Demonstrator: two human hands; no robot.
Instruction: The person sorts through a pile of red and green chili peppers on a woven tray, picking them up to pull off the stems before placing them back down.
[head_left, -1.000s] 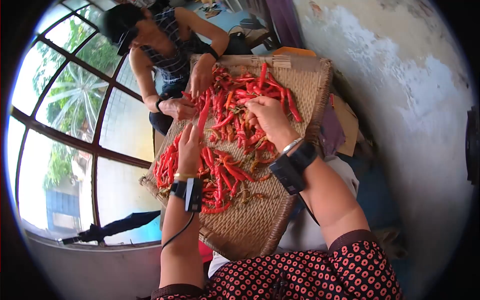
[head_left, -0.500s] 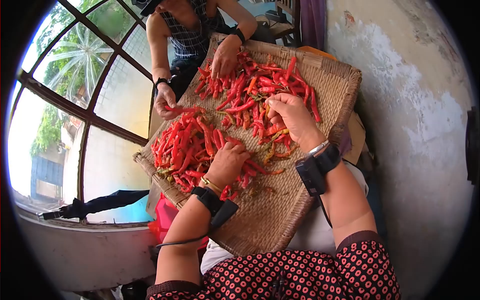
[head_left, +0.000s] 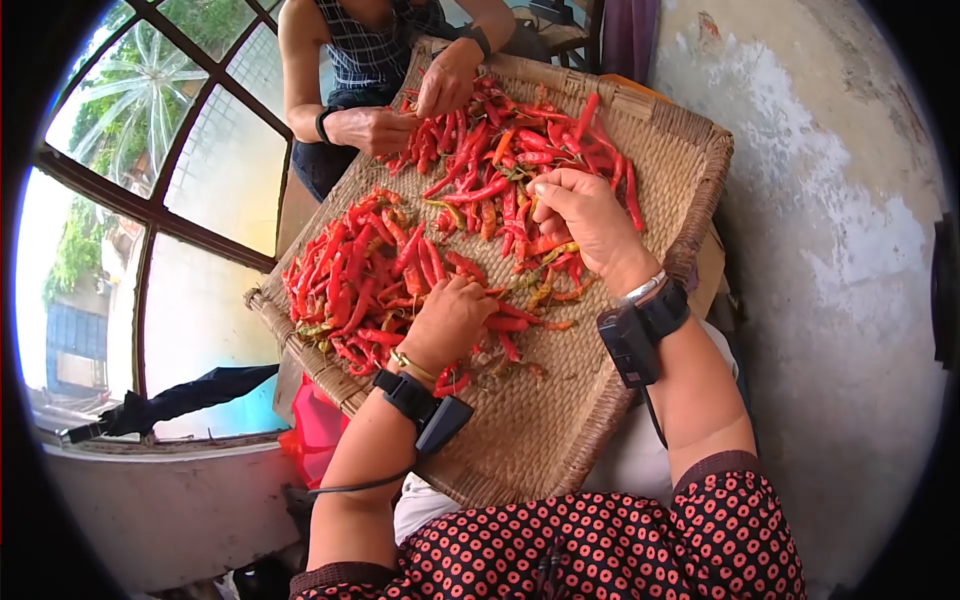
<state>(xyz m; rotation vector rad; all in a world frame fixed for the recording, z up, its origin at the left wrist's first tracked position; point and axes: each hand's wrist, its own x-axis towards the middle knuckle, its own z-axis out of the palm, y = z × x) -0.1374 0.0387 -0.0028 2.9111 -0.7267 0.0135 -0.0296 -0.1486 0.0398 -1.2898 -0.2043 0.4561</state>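
- the work in hand, as far as i can judge, is going through long, shiny red chillies [head_left: 350,270] by hand, with the step centring on picking at single pods.
- the chillies are lying in two loose heaps on a square, tan, woven tray [head_left: 540,430], one on the near left and one at the far end.
- the left hand [head_left: 455,320] is resting palm down at the right edge of the near heap, its fingers bent over the pods; i cannot tell whether it is gripping one.
- a few red pods are lying just right of its fingers.
- the right hand [head_left: 595,225] is hanging at the near right edge of the far heap, fingers curled and thumb close to the forefinger in a narrow shape; whether anything small is sitting between them, i cannot tell.
- yellowish-green chillies [head_left: 545,292] are lying between the two hands, just below the right one.
- a next move is probably calling for a light fingertip pinch on one pod, keeping its neighbours undisturbed.
- across the tray, a co-worker's two hands [head_left: 375,130] are hovering near the far heap.
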